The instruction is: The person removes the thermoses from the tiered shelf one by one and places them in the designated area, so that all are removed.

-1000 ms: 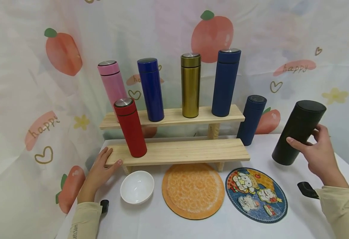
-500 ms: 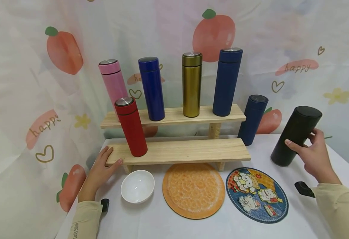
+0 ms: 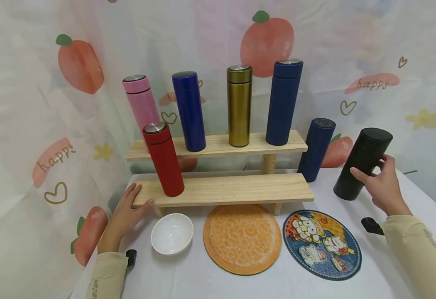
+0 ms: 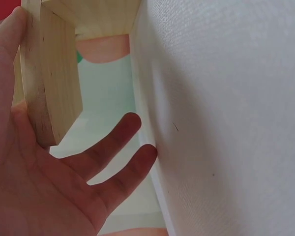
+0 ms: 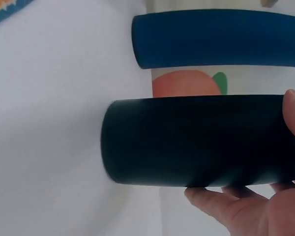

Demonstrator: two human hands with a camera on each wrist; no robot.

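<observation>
My right hand [image 3: 384, 185] grips a black thermos bottle [image 3: 360, 166] at the right, thumb on the near side and fingers behind. The bottle leans to the right, its base close over the white cloth; the right wrist view shows its dark side [image 5: 187, 142] and the fingers below. My left hand [image 3: 122, 218] rests at the left end of the lower wooden shelf [image 3: 236, 189], thumb along its front edge. In the left wrist view two fingers [image 4: 120, 130] stretch straight out beneath the board [image 4: 56, 73]. A navy thermos [image 3: 316, 149] stands left of the black one.
A red thermos [image 3: 163, 162] stands on the lower shelf. The upper shelf [image 3: 216, 143] bears pink [image 3: 141, 101], blue [image 3: 189, 112], gold [image 3: 239, 108] and navy-blue [image 3: 283, 104] thermoses. In front lie a white bowl [image 3: 172, 234], an orange round mat [image 3: 242, 241] and a cartoon mat [image 3: 322, 245].
My right hand has carried the black thermos leftward, toward the navy one; it dipped, then rose slightly. The left hand stays at the shelf end.
</observation>
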